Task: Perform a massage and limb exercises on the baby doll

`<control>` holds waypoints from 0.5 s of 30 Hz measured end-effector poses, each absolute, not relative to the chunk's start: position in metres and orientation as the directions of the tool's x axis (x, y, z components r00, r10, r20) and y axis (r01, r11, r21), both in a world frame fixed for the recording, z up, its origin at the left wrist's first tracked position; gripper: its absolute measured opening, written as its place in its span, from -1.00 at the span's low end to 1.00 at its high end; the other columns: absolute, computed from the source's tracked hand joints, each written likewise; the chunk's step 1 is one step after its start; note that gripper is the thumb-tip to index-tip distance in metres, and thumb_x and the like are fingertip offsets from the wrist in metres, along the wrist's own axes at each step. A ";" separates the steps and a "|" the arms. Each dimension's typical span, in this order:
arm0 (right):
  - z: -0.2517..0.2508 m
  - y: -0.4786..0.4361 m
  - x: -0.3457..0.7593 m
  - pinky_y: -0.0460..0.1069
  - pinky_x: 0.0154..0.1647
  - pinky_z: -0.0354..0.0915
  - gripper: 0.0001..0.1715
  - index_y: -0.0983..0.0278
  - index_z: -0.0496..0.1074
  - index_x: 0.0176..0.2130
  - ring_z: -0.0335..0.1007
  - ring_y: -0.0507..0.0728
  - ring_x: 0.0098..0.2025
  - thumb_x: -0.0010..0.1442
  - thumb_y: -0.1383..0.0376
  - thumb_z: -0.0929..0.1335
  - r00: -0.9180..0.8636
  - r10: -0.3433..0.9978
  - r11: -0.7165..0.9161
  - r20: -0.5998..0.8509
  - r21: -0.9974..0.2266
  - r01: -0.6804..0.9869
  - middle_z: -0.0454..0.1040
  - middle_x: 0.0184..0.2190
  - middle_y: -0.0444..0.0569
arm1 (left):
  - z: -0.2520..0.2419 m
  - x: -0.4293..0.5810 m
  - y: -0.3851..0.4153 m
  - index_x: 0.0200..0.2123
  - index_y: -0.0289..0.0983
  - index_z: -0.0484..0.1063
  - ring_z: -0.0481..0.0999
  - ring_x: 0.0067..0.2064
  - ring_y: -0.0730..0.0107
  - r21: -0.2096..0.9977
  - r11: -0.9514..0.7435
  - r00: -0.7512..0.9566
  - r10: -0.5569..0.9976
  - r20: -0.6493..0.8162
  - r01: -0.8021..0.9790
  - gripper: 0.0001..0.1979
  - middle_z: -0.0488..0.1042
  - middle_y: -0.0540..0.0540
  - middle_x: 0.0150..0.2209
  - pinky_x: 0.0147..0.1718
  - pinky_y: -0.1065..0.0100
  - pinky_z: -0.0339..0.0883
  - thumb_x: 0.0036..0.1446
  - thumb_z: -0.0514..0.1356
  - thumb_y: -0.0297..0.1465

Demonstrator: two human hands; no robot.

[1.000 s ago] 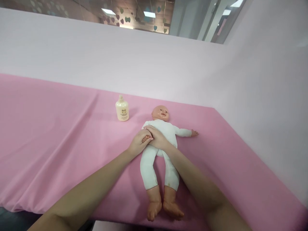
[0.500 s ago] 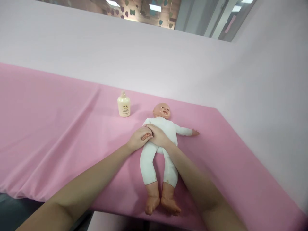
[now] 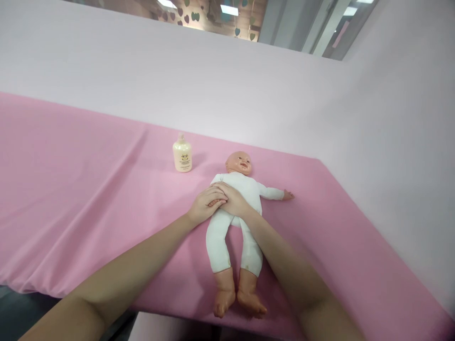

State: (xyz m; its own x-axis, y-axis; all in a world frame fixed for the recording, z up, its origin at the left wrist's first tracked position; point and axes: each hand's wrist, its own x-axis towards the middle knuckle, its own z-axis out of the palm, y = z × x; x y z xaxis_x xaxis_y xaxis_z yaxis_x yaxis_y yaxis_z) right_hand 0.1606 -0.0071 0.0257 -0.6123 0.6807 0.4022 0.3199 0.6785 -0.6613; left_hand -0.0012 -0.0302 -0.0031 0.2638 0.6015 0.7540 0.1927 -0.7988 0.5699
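Observation:
A baby doll (image 3: 250, 189) in a white suit lies on its back, head away from me and bare feet toward me. My left hand (image 3: 206, 202) is closed around the doll's hand, whose small fingertips peek out beneath mine. Against it, my right hand (image 3: 230, 198) curls over the doll's arm on that same side, above the belly. My hands touch each other and cover most of that arm. The doll's other arm (image 3: 272, 192) stretches out to the right, untouched.
A cream-coloured lotion bottle (image 3: 183, 156) with a dark printed label stands upright, left of the doll's head. Pink cloth (image 3: 88, 189) covers the table, creased at the left. White walls (image 3: 177, 80) rise behind and to the right, with a window (image 3: 220, 19) above.
The fingers of my left hand have shifted up slightly over the fingers of my right, covering more of the doll's hand. The doll and bottle stay in place.

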 end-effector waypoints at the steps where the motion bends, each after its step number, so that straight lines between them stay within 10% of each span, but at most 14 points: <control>1: 0.025 -0.007 0.161 0.13 0.17 0.32 -0.55 0.19 0.41 -0.01 0.42 0.19 0.07 0.08 0.44 0.37 -0.610 0.681 0.679 0.406 -0.663 0.316 0.50 -0.01 -0.01 | -0.004 -0.002 -0.030 -0.20 -0.17 0.57 0.56 -0.06 0.22 0.568 -0.801 0.264 0.599 0.756 0.190 -0.82 0.60 -0.14 -0.19 0.06 0.14 0.40 0.29 0.19 -0.25; 15: 0.024 -0.007 0.159 0.16 0.17 0.31 -0.53 0.22 0.43 0.00 0.42 0.21 0.07 0.06 0.45 0.38 -0.612 0.665 0.701 0.428 -0.640 0.314 0.50 0.01 0.02 | 0.006 -0.007 -0.036 -0.19 -0.25 0.53 0.50 -0.14 0.25 0.789 -0.613 0.330 0.752 0.570 0.034 -0.69 0.57 -0.14 -0.24 -0.06 0.21 0.33 0.37 0.01 -0.28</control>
